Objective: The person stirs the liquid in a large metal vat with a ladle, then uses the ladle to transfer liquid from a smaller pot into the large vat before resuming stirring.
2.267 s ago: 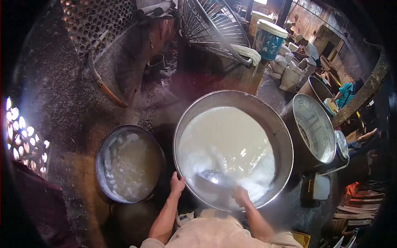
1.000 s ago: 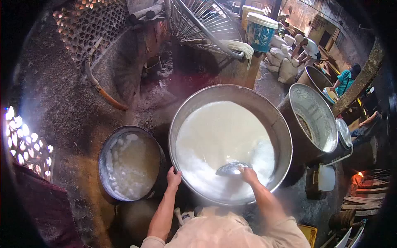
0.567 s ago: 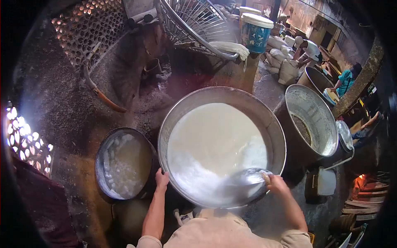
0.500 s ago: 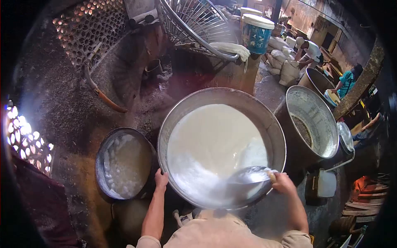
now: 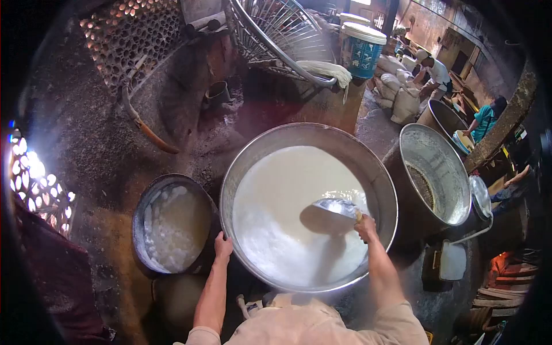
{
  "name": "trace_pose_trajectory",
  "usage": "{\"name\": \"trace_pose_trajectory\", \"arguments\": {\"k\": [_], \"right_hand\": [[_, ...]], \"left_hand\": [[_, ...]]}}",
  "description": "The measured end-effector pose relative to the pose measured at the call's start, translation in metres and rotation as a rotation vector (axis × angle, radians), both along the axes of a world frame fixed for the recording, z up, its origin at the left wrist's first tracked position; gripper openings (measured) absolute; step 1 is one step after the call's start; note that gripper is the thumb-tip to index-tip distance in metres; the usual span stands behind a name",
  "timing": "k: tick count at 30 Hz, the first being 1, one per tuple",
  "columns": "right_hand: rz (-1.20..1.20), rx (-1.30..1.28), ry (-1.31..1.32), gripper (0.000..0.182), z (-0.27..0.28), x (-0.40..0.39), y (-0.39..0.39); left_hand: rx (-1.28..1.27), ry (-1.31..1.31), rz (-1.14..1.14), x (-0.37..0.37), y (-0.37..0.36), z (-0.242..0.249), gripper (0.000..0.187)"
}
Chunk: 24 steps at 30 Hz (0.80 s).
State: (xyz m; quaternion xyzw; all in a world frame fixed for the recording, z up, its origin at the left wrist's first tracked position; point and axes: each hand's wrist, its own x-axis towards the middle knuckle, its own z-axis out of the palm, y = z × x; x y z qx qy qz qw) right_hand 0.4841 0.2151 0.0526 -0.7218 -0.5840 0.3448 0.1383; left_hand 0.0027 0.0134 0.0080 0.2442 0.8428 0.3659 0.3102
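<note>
A wide metal vat (image 5: 234,172) of milky white liquid (image 5: 293,184) stands right in front of me, foam spread over its near side. My left hand (image 5: 223,246) grips the vat's left rim. In my right hand (image 5: 365,229) is the short wooden handle of a metal scoop (image 5: 336,207), held over the right half of the liquid. The scoop's broad blade casts a dark shadow on the surface, which ripples just beyond it. To the left of the vat sits a smaller pan (image 5: 140,247) of cloudy liquid with clumps of foam.
At the right stands a tall metal drum (image 5: 409,192). A long-handled square dipper (image 5: 453,261) lies nearer me, and firewood glows by a fire (image 5: 501,265). Behind the vat are a wire basket (image 5: 276,40) and a blue bucket (image 5: 363,53). Two people work at the back right among sacks (image 5: 405,103).
My right hand has moved the scoop from the vat's near right rim inward and away from me, over the liquid. Foam has thinned at the right side. My left hand stays on the rim.
</note>
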Motion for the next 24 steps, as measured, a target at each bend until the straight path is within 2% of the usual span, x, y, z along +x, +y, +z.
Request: {"name": "trace_pose_trajectory", "arguments": {"k": [3, 5, 6, 10, 11, 13, 15, 17, 18, 21, 24], "right_hand": [[0.006, -0.058, 0.110, 0.023, -0.021, -0.017, -0.020], [0.040, -0.085, 0.113, 0.024, -0.034, -0.029, -0.036], [0.041, -0.088, 0.127, 0.024, -0.041, -0.036, -0.046], [0.042, -0.140, 0.199, 0.023, -0.066, -0.068, -0.082], [0.094, -0.137, 0.133, 0.024, -0.067, -0.075, -0.090], [0.130, -0.133, 0.131, 0.024, -0.057, -0.096, -0.111], [0.109, -0.173, 0.146, 0.027, -0.049, -0.114, -0.131], [0.160, -0.248, 0.031, 0.028, -0.038, -0.132, -0.144], [0.149, -0.237, 0.075, 0.028, -0.040, -0.136, -0.155], [0.109, -0.289, 0.188, 0.034, -0.034, -0.149, -0.177], [0.140, -0.318, 0.147, 0.037, -0.003, -0.163, -0.187]], "left_hand": [[-0.023, 0.044, 0.005, -0.007, 0.001, -0.024, 0.054], [0.019, -0.014, -0.010, -0.014, -0.001, -0.040, 0.055], [-0.018, -0.016, -0.060, -0.011, -0.001, -0.022, 0.055], [0.019, -0.026, -0.100, -0.007, -0.003, -0.003, 0.054], [0.018, -0.029, -0.100, -0.007, -0.005, 0.002, 0.054], [0.022, -0.113, -0.114, -0.005, -0.007, 0.015, 0.052], [0.045, -0.084, -0.104, -0.002, -0.009, 0.013, 0.053], [0.029, 0.016, -0.112, -0.004, -0.009, 0.003, 0.055], [0.058, -0.001, -0.123, -0.009, -0.009, -0.015, 0.053], [0.061, -0.012, -0.141, -0.005, -0.010, 0.015, 0.046], [0.101, 0.017, -0.138, -0.004, -0.011, 0.017, 0.039]]}}
